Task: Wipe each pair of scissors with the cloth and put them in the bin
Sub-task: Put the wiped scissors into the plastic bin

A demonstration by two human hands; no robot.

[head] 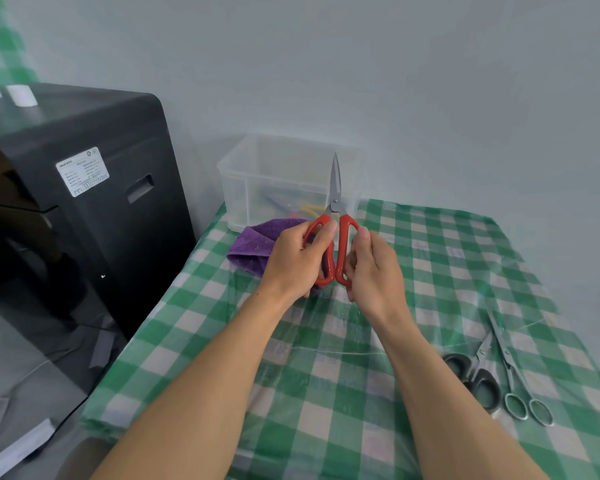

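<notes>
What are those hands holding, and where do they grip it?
The red scissors, blades up: left hand grips the left handle, right hand the right.

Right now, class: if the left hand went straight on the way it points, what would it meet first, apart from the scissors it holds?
Probably the clear bin, which stands beyond the left hand and the red scissors. Depth is unclear from one view, so treat this as likely, not certain.

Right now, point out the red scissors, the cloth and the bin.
red scissors [334, 185]: head view, on the blades.
cloth [253, 244]: head view, on its left fold.
bin [243, 199]: head view, on its front wall.
</notes>
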